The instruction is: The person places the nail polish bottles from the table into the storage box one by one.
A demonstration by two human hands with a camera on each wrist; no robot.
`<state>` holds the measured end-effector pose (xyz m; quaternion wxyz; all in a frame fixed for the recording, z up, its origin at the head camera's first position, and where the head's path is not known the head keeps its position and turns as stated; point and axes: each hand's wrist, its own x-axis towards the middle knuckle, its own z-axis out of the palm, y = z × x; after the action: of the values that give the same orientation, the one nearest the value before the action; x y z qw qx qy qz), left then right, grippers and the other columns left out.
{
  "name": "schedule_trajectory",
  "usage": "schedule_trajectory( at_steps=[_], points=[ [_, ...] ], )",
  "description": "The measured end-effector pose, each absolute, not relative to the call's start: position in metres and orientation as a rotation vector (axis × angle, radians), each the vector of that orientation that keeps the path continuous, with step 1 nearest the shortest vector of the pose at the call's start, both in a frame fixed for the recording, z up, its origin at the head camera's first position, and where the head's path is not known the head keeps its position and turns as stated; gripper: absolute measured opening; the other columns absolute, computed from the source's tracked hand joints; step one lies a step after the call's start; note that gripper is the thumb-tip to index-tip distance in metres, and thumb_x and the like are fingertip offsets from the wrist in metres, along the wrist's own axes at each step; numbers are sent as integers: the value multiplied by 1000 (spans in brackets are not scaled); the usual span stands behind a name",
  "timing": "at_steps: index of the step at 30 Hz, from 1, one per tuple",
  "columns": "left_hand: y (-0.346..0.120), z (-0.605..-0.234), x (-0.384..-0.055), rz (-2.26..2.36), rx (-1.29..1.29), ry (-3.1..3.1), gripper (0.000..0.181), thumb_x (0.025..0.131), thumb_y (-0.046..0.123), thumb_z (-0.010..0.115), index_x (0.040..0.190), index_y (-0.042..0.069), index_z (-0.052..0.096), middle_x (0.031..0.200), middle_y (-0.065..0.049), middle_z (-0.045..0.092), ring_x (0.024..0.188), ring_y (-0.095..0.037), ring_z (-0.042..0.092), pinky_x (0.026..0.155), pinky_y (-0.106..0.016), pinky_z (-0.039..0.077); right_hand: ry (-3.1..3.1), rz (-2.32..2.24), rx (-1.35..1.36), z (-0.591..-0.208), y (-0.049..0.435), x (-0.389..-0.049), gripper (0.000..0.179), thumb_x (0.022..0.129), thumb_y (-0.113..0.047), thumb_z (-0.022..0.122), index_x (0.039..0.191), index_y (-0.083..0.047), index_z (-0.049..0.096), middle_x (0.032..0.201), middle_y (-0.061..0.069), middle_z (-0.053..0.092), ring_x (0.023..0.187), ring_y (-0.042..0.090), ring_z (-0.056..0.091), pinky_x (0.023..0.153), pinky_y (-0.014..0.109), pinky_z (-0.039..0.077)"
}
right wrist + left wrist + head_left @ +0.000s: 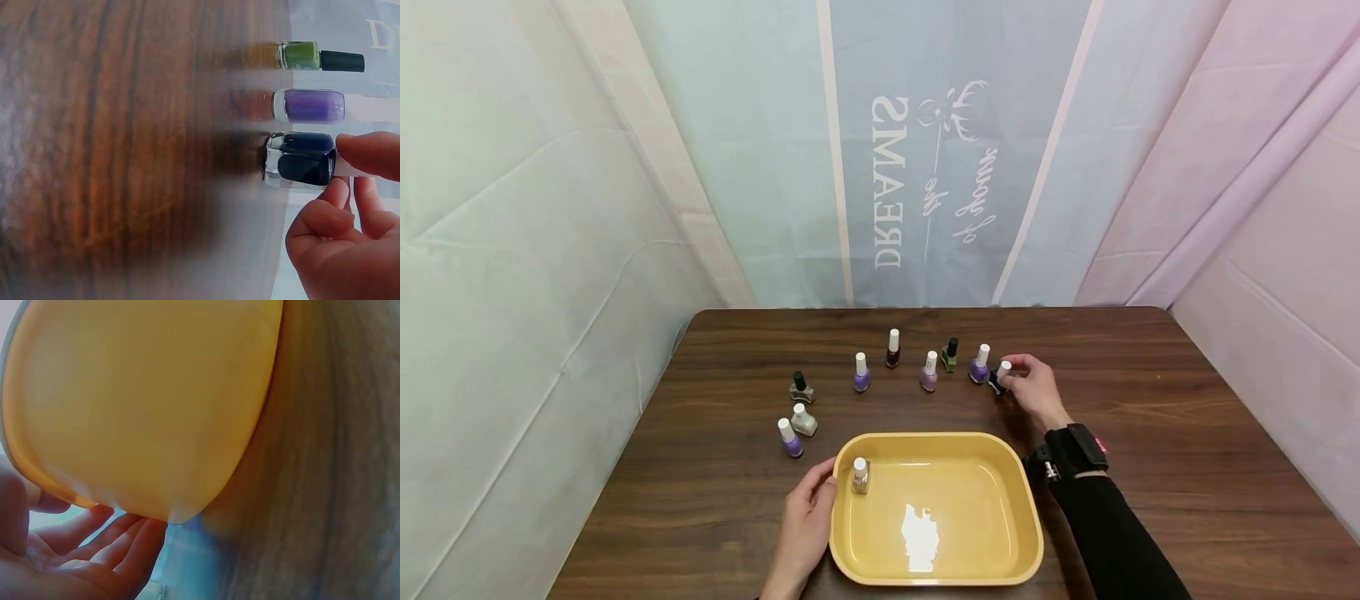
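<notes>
My right hand [1036,392] pinches the white cap of a dark nail polish bottle [306,161] between thumb and fingers. The bottle is slightly tilted in the head view, at the right end of a loose row. Beside it stand a purple polish bottle [310,105] and a green one with a black cap [300,55]. My left hand [805,521] holds the left rim of a yellow tray [936,578], its fingertips against the outer wall in the left wrist view. Inside the tray, near its upper left corner, stands a clear-looking bottle with a white cap [860,477].
Farther left on the brown table [700,467] are mauve [929,380], dark red [892,357] and purple [861,381] bottles. A grey bottle with a black cap [802,390], a pale one [804,422] and another purple one [792,445] sit left of the tray. Curtains [767,167] hang behind.
</notes>
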<state>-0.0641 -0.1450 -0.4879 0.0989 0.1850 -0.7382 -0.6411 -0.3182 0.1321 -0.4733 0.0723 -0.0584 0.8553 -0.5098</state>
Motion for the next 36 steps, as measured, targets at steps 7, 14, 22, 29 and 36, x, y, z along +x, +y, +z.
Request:
schedule_trajectory(
  at_steps=[7,14,22,29,36],
  points=[
    [-145,-487,-64,-1900,544,-2188,32,100,11,48,128,0,58,127,-22,61,112,-25,62,85,-24,54,2565,-1551,-152,-472,131,-317,32,89,-1,58,120,6,55,105,24,63,75,10,54,59,23,46],
    [-144,-487,-63,-1893,538,-2192,31,100,10,48,127,0,59,127,-21,61,111,-25,63,84,-23,54,2564,-1534,-141,-472,131,-315,32,91,-2,58,122,5,54,108,25,61,78,18,56,59,26,48],
    [-144,-486,-62,-1883,519,-2190,31,100,10,47,127,-1,59,126,-22,61,110,-25,63,84,-23,54,2576,-1523,-147,-473,131,-315,32,91,-2,58,122,5,54,110,24,59,80,18,54,59,25,48],
    [-144,-485,-63,-1892,554,-2194,31,100,10,47,127,0,59,127,-21,61,111,-25,62,85,-23,54,2617,-1500,-154,-475,131,-316,30,91,-3,59,120,3,55,112,23,60,85,20,52,62,23,46],
    [-144,-485,-63,-1886,533,-2195,31,100,10,48,127,0,59,126,-22,61,111,-26,63,84,-25,55,2634,-1487,-178,-476,130,-316,29,90,-3,60,119,3,55,109,22,59,81,20,51,61,23,46]
  ],
)
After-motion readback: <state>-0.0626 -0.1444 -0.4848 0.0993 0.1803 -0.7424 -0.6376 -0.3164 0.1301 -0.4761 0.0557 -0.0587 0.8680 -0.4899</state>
